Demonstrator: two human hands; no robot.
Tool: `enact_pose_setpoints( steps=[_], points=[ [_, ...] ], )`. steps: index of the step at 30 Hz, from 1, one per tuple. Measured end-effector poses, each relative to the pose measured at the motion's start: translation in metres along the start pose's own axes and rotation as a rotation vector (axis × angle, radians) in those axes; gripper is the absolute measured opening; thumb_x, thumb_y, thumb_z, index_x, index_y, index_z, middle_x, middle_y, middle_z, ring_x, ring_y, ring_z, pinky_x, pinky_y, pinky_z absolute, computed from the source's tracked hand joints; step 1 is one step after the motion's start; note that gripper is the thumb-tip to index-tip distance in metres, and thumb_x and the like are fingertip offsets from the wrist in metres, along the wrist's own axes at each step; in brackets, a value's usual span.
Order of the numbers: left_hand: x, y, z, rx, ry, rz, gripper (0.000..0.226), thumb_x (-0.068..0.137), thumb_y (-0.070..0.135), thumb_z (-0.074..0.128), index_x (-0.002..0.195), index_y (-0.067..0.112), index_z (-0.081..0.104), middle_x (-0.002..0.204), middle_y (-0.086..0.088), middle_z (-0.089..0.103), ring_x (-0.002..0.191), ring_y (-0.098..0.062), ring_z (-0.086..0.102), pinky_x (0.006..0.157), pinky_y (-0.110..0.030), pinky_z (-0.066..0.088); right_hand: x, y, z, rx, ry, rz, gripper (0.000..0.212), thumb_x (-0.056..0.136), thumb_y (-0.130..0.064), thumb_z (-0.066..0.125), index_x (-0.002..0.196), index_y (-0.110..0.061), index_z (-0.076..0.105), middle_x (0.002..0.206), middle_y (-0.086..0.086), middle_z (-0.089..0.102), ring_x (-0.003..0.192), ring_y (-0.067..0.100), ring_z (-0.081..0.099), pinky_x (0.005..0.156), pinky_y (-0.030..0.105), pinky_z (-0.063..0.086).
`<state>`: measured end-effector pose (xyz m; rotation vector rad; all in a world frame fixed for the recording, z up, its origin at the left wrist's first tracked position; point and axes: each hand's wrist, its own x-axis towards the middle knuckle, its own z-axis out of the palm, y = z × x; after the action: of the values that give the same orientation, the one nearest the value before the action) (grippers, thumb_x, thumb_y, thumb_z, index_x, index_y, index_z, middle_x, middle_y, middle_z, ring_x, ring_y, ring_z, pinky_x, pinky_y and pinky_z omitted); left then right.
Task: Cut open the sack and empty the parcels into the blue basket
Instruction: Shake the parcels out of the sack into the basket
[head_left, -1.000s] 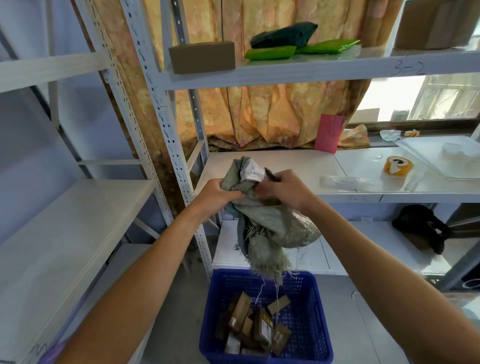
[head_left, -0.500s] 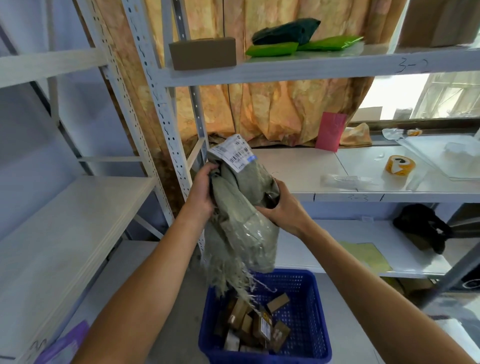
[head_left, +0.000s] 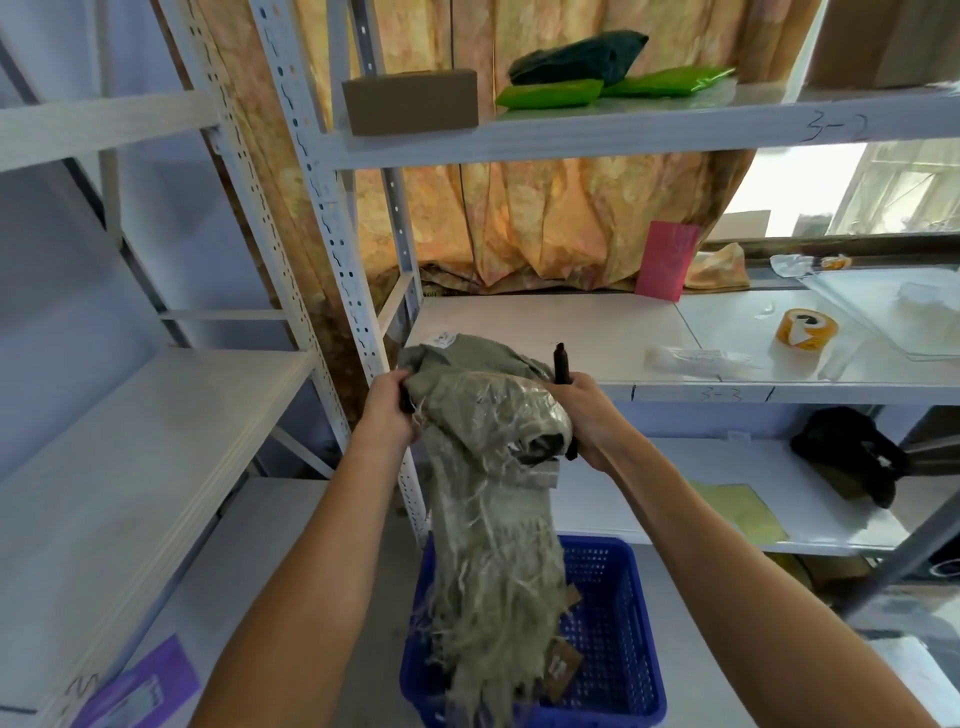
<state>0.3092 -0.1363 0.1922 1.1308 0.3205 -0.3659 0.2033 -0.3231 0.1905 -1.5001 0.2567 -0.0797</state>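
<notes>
A grey-green woven sack (head_left: 488, 467) hangs upside down between my hands, its frayed cut end dangling into the blue basket (head_left: 618, 618) on the floor. My left hand (head_left: 387, 410) grips the sack's upper left corner. My right hand (head_left: 584, 415) holds the sack's right side together with a black cutter (head_left: 561, 361) that sticks up above my fingers. Small brown parcels (head_left: 563, 670) lie in the basket, mostly hidden behind the sack.
White metal shelving (head_left: 675, 384) stands ahead and to the left. On it are a tape roll (head_left: 806, 329), a pink card (head_left: 667, 260), a cardboard box (head_left: 410, 101) and green mailers (head_left: 550, 93). A black bag (head_left: 852, 452) lies on a lower shelf. A purple sheet (head_left: 140, 686) lies at lower left.
The sack has been turned over and lowered, so its frayed end now hangs deeper into the basket. Its white label moved from the top front to the back. My hands shifted wider apart.
</notes>
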Motion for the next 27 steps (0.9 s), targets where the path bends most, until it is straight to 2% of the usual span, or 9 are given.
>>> enact_pose_setpoints(
  steps=[3,5,8,11,13,15,17,22,27],
  points=[
    [0.009,-0.013,-0.015,0.198,0.012,-0.12,0.031,0.102,0.021,0.042,0.116,0.003,0.063,0.102,-0.02,0.066,0.09,-0.034,0.062,0.074,-0.043,0.053,0.002,-0.002,-0.002,-0.131,0.054,-0.052,0.031,0.093,-0.013,0.066,0.066,-0.009,0.051,0.045,-0.004,0.047,0.04,0.009,0.043,0.045,0.024,0.034],
    [0.02,-0.02,-0.023,0.529,0.026,-0.026,0.026,0.099,0.022,0.05,0.118,0.007,0.059,0.104,-0.017,0.065,0.092,-0.032,0.063,0.067,-0.039,0.055,0.004,-0.002,-0.002,-0.216,-0.003,-0.073,0.029,0.091,-0.011,0.067,0.066,-0.009,0.052,0.051,0.002,0.046,0.045,0.013,0.042,0.05,0.027,0.032],
    [0.026,-0.015,-0.027,0.891,0.054,0.468,0.055,0.094,0.017,0.057,0.146,0.021,0.044,0.139,0.001,0.053,0.131,-0.017,0.049,0.103,-0.035,0.046,0.008,-0.003,-0.002,-0.432,-0.078,-0.077,0.027,0.087,-0.014,0.071,0.065,-0.008,0.058,0.052,0.003,0.051,0.046,0.014,0.046,0.049,0.028,0.034],
    [-0.001,-0.011,-0.01,0.911,-0.259,0.77,0.042,0.101,0.031,0.056,0.142,0.038,0.053,0.141,0.018,0.053,0.127,0.008,0.045,0.105,-0.021,0.036,0.016,-0.006,0.0,-0.592,-0.05,-0.11,0.029,0.081,-0.022,0.073,0.061,-0.01,0.056,0.047,-0.004,0.051,0.046,0.012,0.048,0.051,0.027,0.036],
    [-0.015,-0.018,0.001,1.012,-0.404,0.752,0.036,0.094,0.057,0.058,0.125,0.041,0.067,0.128,0.019,0.065,0.117,0.012,0.054,0.102,-0.024,0.042,0.018,-0.004,0.005,-0.575,-0.06,-0.192,0.031,0.079,-0.03,0.069,0.059,-0.013,0.052,0.049,-0.003,0.05,0.049,0.014,0.046,0.055,0.032,0.036],
    [-0.02,-0.028,0.004,0.932,-0.494,0.598,0.057,0.074,0.081,0.06,0.114,0.043,0.071,0.118,0.015,0.071,0.112,0.001,0.062,0.103,-0.031,0.047,0.018,0.001,0.009,-0.572,0.018,-0.314,0.032,0.079,-0.034,0.064,0.06,-0.012,0.05,0.053,0.0,0.05,0.053,0.015,0.044,0.056,0.034,0.035],
    [-0.019,-0.039,0.005,0.788,-0.542,0.399,0.075,0.055,0.087,0.069,0.113,0.04,0.068,0.117,0.006,0.072,0.11,-0.01,0.067,0.102,-0.037,0.051,0.019,0.006,0.011,-0.567,0.161,-0.412,0.033,0.082,-0.026,0.062,0.057,-0.012,0.043,0.051,0.0,0.044,0.053,0.015,0.038,0.054,0.034,0.031],
    [-0.024,-0.066,0.006,0.49,-0.699,0.064,0.091,0.036,0.062,0.094,0.116,0.039,0.057,0.107,0.013,0.076,0.1,-0.008,0.073,0.08,-0.025,0.058,0.023,0.012,0.012,-0.58,0.353,-0.516,0.037,0.079,-0.017,0.057,0.053,-0.018,0.03,0.046,-0.004,0.029,0.048,0.015,0.026,0.051,0.035,0.021],
    [-0.033,-0.087,0.006,0.442,-0.751,0.004,0.063,0.067,0.017,0.09,0.123,0.019,0.061,0.108,-0.002,0.077,0.103,-0.021,0.073,0.082,-0.032,0.058,0.029,0.014,0.01,-0.602,0.341,-0.609,0.034,0.075,-0.016,0.054,0.052,-0.017,0.028,0.045,-0.003,0.027,0.046,0.013,0.022,0.049,0.033,0.02]
  ],
)
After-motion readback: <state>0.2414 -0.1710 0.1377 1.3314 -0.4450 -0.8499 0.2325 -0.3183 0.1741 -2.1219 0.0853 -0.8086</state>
